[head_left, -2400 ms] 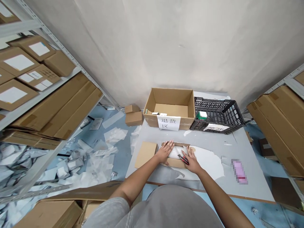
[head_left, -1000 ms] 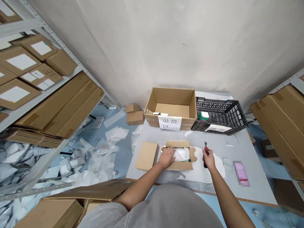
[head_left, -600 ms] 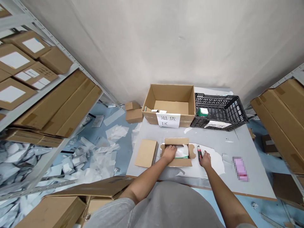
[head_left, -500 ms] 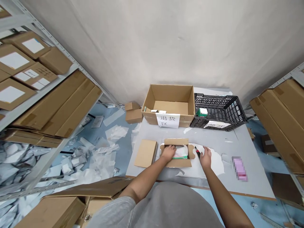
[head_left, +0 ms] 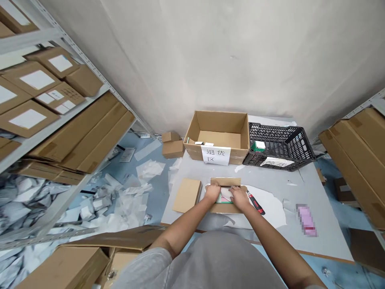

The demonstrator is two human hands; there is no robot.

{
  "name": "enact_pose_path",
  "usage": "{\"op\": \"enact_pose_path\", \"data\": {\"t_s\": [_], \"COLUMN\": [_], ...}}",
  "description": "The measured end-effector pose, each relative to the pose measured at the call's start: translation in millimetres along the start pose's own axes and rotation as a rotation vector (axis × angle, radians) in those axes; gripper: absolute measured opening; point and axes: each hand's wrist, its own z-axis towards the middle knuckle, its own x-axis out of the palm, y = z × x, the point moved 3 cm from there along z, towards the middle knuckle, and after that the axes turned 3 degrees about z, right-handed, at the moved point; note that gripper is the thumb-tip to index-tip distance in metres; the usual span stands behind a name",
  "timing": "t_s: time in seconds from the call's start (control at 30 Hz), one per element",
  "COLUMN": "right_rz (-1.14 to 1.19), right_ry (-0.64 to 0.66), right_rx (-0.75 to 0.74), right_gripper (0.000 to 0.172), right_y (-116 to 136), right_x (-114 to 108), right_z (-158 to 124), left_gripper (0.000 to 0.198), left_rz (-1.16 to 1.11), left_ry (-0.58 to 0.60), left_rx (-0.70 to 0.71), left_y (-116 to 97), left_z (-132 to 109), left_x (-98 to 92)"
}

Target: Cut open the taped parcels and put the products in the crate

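Observation:
A small cardboard box (head_left: 225, 208) lies with its flaps open on the table. Inside it, a green-edged item with a pink patch (head_left: 225, 199) shows partly beneath white wrapping (head_left: 225, 194). My left hand (head_left: 213, 193) is closed over the box's left end, its fingertips dipping inside and partly hidden. From the right, my right hand (head_left: 239, 196) reaches in, fingers bent against the white wrapping. A red-and-black utility knife (head_left: 256, 203) rests on a white sheet (head_left: 272, 204) just right of that hand.
A closed cardboard box (head_left: 187, 195) sits left of the open one. Behind stand a large labelled carton (head_left: 218, 120) and a black plastic crate (head_left: 281, 138) holding a green-and-white small box (head_left: 258, 146). A blurred pink object (head_left: 306, 220) lies at right. Shelves flank the table.
My right hand has let go of the utility knife, which now lies on the white sheet, and moved left into the open box. More of the item's pink part shows.

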Motion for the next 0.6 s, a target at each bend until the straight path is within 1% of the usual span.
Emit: {"op": "enact_pose_path", "data": {"t_s": [0.13, 0.23, 0.3, 0.37, 0.43, 0.47, 0.53, 0.6], "right_rz": [0.037, 0.061, 0.013, -0.061, -0.139, -0.168, -0.196, -0.191], "right_ry": [0.055, 0.101, 0.082, 0.033, -0.006, -0.008, 0.020, 0.056], "right_rx": [0.020, 0.013, -0.009, -0.042, -0.052, -0.032, 0.045, 0.116], "right_gripper": [0.036, 0.044, 0.053, 0.056, 0.050, 0.044, 0.037, 0.038], "right_y": [2, 0, -3, -5, -5, -6, -8, -12], "right_x": [5, 15, 21, 24, 24, 24, 23, 22], "right_z": [-1, -2, -1, 0, 3, 6, 11, 18], "left_gripper": [0.028, 0.034, 0.036, 0.034, 0.032, 0.034, 0.044, 0.054], "left_rz": [-0.049, -0.072, -0.068, -0.049, -0.024, -0.012, 0.011, 0.033], "left_ry": [0.035, 0.055, 0.076, 0.097, 0.115, 0.121, 0.131, 0.149], "left_rx": [0.014, 0.060, 0.101, 0.148, 0.194, 0.214, 0.243, 0.264], "left_y": [-4, -1, 1, 2, 1, 0, -2, -3], "left_z": [0, -9, -15, -15, -11, -8, -1, 5], "left_x": [7.2, 12.3, 14.9, 16.6, 17.5, 17.9, 19.4, 22.5]}}
